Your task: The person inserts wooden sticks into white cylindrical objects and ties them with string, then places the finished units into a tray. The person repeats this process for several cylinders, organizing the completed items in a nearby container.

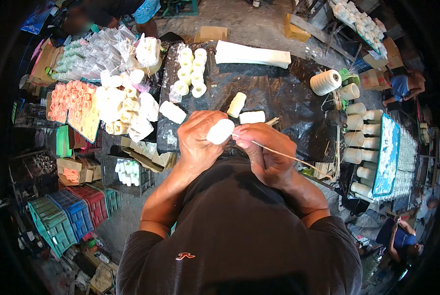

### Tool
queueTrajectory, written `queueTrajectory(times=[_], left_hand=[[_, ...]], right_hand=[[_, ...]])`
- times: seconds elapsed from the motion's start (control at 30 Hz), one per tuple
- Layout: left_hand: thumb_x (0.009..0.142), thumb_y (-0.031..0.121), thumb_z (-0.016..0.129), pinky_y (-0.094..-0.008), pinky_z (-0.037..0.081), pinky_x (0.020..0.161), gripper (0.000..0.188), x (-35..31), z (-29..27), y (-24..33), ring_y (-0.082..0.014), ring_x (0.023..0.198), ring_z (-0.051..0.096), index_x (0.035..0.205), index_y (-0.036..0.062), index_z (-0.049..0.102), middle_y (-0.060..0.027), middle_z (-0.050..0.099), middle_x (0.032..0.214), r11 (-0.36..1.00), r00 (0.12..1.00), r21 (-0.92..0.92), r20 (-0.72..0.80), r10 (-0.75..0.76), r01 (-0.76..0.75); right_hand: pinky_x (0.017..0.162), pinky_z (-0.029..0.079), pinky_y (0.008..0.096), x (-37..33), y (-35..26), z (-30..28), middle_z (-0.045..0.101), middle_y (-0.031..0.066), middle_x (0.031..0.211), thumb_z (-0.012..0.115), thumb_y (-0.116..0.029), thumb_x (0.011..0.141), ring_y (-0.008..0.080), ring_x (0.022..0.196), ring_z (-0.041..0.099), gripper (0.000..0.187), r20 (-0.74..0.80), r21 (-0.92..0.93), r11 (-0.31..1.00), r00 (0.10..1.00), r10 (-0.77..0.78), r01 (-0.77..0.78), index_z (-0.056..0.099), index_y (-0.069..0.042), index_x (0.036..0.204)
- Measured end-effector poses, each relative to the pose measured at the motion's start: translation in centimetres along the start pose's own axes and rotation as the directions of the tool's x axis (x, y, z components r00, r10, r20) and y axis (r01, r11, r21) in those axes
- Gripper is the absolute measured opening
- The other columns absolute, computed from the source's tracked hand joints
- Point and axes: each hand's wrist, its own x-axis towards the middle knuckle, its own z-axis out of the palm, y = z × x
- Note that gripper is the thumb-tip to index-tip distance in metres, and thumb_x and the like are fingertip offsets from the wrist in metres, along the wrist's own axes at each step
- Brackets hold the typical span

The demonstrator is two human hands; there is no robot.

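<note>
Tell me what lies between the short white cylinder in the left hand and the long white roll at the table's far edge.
In the head view, two short white cylinders lie on black plastic sheeting between the held cylinder in the left hand and the long white roll.

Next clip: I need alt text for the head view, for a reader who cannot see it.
Seen from above, a person's left hand holds a short white cylinder while the right hand pinches a thin stick against its end. Ahead, a table covered in black plastic sheet carries more white cylinders and a spool of pale twine.
</note>
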Motion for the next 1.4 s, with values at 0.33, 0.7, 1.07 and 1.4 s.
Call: queueTrajectory(times=[0.33, 0.7, 1.07, 1.4], left_hand=[[0.067, -0.004, 0.081, -0.0375, 0.056, 0.084, 0.029, -0.5, 0.0, 0.3, -0.0278, 0.089, 0.074, 0.094, -0.0010, 0.073, -0.0130, 0.075, 0.093, 1.000, 1.000, 0.027, 0.014, 0.003, -0.003], [0.070, -0.005, 0.079, -0.0378, 0.055, 0.082, 0.026, -1.1, 0.0, 0.3, -0.0287, 0.087, 0.074, 0.095, -0.0015, 0.073, -0.0142, 0.074, 0.091, 0.998, 1.000, 0.061, -0.011, 0.020, -0.019], [0.068, 0.001, 0.081, -0.0399, 0.054, 0.080, 0.030, -1.3, -0.1, 1.1, -0.0334, 0.084, 0.071, 0.096, 0.0014, 0.070, -0.0149, 0.073, 0.091, 0.976, 0.999, 0.213, 0.024, 0.033, -0.037], [0.070, 0.005, 0.082, -0.0419, 0.052, 0.081, 0.030, -1.3, 0.1, 1.5, -0.0340, 0.086, 0.069, 0.097, 0.0023, 0.067, -0.0135, 0.071, 0.091, 0.966, 0.996, 0.248, 0.068, 0.053, -0.068]], right_hand=[[0.073, 0.058, 0.0363, -0.9, 0.4, 0.3, 0.073, 0.0164, 0.095, 0.071, 0.006, 0.088, 0.0300, 0.084, 0.073, 0.018, -0.004, 0.017, 1.000, 1.000, 0.013, -0.013, 0.066, 0.000, 0.105], [0.072, 0.058, 0.0383, -0.5, -0.6, 0.0, 0.073, 0.0150, 0.093, 0.076, 0.001, 0.086, 0.0312, 0.083, 0.073, 0.017, 0.092, -0.169, 0.986, 0.996, 0.010, 0.006, 0.068, -0.002, 0.101], [0.067, 0.053, 0.0417, -0.7, -0.5, 0.2, 0.066, 0.0160, 0.092, 0.069, 0.008, 0.083, 0.0334, 0.077, 0.065, 0.023, 0.165, -0.202, 0.977, 0.986, -0.034, 0.068, 0.061, 0.000, 0.102], [0.074, 0.049, 0.0421, -1.4, 0.8, 1.2, 0.066, 0.0130, 0.092, 0.073, 0.006, 0.081, 0.0336, 0.081, 0.063, 0.025, 0.091, -0.137, 0.990, 0.994, 0.058, -0.046, 0.063, -0.005, 0.100]])
